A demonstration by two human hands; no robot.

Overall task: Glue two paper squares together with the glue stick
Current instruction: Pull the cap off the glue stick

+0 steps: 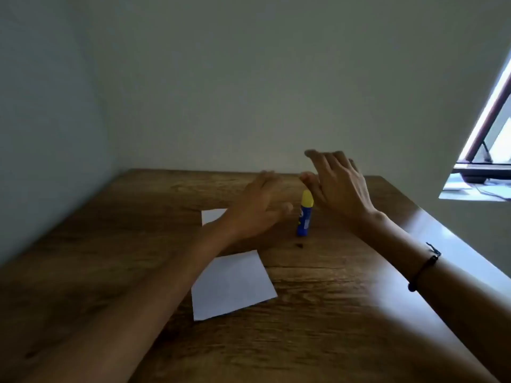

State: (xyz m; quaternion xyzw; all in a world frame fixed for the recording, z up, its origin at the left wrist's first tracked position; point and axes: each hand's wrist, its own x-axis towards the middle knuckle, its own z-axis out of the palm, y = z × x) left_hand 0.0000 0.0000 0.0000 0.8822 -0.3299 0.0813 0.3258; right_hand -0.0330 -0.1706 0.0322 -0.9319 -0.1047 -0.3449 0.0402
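A blue glue stick (305, 217) with a yellow cap stands upright on the wooden table (331, 313). My right hand (336, 185) hovers just above and to the right of its cap, fingers spread, holding nothing. My left hand (258, 207) hangs to the left of the stick, fingers apart and empty. One white paper square (233, 286) lies flat nearer to me, partly under my left forearm. A second white paper square (211, 216) lies farther back; my left hand and wrist hide most of it.
The table sits in a corner, with walls at the back and left. Its right edge (453, 244) runs diagonally and catches light. A window (489, 134) opens at the far right. A dark cord bracelet (423, 268) circles my right forearm.
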